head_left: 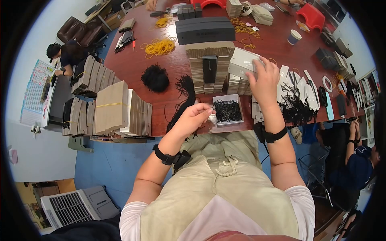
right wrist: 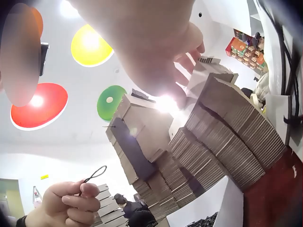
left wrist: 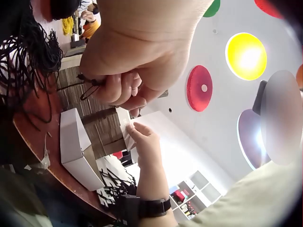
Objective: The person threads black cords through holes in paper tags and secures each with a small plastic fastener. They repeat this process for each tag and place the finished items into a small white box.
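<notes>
My left hand (head_left: 193,119) is raised just left of a small white open box (head_left: 237,97). Between its thumb and fingers it pinches a thin black cord loop (right wrist: 97,173), which stands up from the fingertips in the right wrist view. Short black pieces (head_left: 228,111) fill much of the white box. My right hand (head_left: 265,82) holds the edge of a pale printed card (head_left: 242,61) on top of a cardboard stack, thumb at the near side and fingers over the far side. Long black cords (head_left: 183,98) lie beside my left hand.
Tall cardboard stacks (head_left: 193,66) stand ahead, topped by a dark block (head_left: 205,30). More banded stacks (head_left: 110,108) are at left. A black cord ball (head_left: 155,78), yellow rubber bands (head_left: 160,47), white strips with black cords (head_left: 297,106) and a paper cup (head_left: 294,37) lie about.
</notes>
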`<state>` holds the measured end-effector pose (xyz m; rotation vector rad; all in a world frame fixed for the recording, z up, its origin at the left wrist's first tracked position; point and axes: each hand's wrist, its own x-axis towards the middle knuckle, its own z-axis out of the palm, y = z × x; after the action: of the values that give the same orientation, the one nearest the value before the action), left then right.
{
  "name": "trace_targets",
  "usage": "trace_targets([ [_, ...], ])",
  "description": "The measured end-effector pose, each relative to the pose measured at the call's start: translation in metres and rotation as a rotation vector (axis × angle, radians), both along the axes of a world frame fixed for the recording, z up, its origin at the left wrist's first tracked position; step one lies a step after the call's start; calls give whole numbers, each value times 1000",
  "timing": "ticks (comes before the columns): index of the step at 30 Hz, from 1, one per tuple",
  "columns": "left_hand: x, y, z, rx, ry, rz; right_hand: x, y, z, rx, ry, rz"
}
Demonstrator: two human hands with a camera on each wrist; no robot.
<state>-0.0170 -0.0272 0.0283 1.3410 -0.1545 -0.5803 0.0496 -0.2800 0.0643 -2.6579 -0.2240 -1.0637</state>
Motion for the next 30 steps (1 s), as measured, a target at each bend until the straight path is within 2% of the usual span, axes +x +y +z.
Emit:
trace_targets([
  [4, -2, -1, 10, 20, -48, 42, -1, 4, 3, 17, -6, -20],
  [7, -2, 3, 6, -10, -16, 50, -3, 8, 10, 73, -104, -17],
  [10, -3, 7, 6, -22, 11, 61, -4, -3, 11, 165, 11, 64],
  [13, -3, 7, 9, -69, -24, 122, -17, 12, 15, 603, -241, 74],
  [16, 4, 9, 8, -87, -66, 118, -23, 38, 6, 1087, 160, 610],
  [18, 6, 5, 17, -113, -87, 116, -24, 59, -2, 1276, 407, 703],
  [22, 12, -1, 36, -102, -239, 102, -21, 73, -7, 1144, 516, 509],
  [25, 18, -11, 51, -129, -373, 190, -23, 79, -17, 1239, 402, 570],
  [30, 39, -14, 59, -162, -185, 312, -19, 82, -18, 1239, 478, 593],
])
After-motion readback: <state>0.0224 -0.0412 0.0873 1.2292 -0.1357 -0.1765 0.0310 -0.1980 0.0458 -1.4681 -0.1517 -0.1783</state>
